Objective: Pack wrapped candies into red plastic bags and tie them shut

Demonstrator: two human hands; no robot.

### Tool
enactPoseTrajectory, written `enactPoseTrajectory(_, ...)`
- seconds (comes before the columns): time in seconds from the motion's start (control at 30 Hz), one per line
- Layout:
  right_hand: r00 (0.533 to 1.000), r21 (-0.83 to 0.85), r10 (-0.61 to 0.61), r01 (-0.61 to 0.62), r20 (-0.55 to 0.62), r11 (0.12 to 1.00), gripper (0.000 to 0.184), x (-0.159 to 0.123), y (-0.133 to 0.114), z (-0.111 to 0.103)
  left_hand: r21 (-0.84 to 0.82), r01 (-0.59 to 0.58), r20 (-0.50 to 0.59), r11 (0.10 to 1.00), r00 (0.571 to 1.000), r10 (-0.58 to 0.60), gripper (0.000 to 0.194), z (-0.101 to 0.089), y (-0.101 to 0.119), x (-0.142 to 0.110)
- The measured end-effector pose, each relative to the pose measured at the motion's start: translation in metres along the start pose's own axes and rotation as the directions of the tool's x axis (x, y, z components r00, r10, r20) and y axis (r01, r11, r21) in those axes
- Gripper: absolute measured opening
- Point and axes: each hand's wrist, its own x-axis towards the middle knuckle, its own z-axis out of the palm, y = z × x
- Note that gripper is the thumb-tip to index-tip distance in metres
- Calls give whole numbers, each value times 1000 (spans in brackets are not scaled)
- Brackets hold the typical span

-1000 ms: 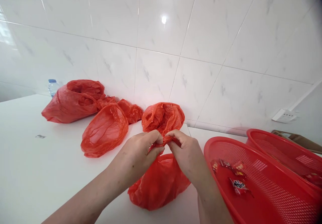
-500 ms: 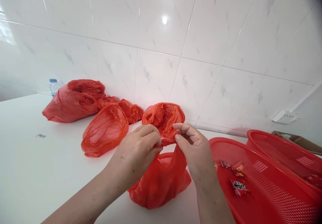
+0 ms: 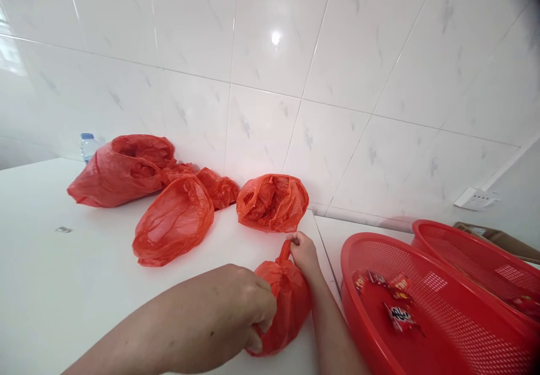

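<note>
A filled red plastic bag (image 3: 291, 307) rests on the white table, its neck gathered and puckered near the top. My right hand (image 3: 305, 256) pinches a twisted handle of this bag and holds it out toward the wall. On the near left side, my left hand (image 3: 247, 310) is closed at the bag, apparently gripping its other end; its fingertips are partly hidden behind the back of the hand. Just beyond, another red plastic bag (image 3: 274, 203) stands bunched with its mouth open. To the left lies a loose, wide-mouthed red plastic bag (image 3: 175, 223).
At the right stands a red mesh basket (image 3: 379, 245) with several wrapped snack packets (image 3: 400, 316). A second red basket (image 3: 442, 240) is behind it. A large red bag (image 3: 113, 175) and a plastic bottle (image 3: 88, 147) are at the back left. A socket strip (image 3: 475, 199) sits by the wall.
My hands have moved apart, the left toward me and the right slightly down. The bag's raised, open-looking top is now drawn together into a tight neck.
</note>
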Motion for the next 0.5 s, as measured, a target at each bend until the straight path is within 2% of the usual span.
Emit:
enactPoseTrajectory(0.13, 984, 97, 39, -57, 175, 994, 14, -1, 15, -1, -107, 82, 69, 991, 995, -75, 11, -7, -1, 1)
enactPoseTrajectory(0.2, 968, 158, 46, -87, 247, 984, 19, -2, 17, -6, -193, 108, 54, 975, 994, -99, 7, -12, -4, 5)
enactPoseTrajectory(0.3, 946, 263, 50, -140, 322, 955, 26, -6, 16, -15, -252, 128, -115, 959, 980, -161, 41, -6, -13, 15)
enactPoseTrajectory(0.37, 938, 335, 42, -165, 344, 928, 33, -8, 16, -19, -216, 129, -190, 968, 967, -171, 73, 10, -19, 22)
enactPoseTrajectory(0.43, 935, 393, 33, -180, 353, 902, 37, -10, 17, -20, -132, 128, -145, 983, 978, -147, 96, 33, -23, 28)
enactPoseTrajectory(0.5, 934, 428, 33, -194, 356, 883, 38, -10, 18, -18, -9, 122, -52, 992, 991, -123, 91, 51, -26, 29)
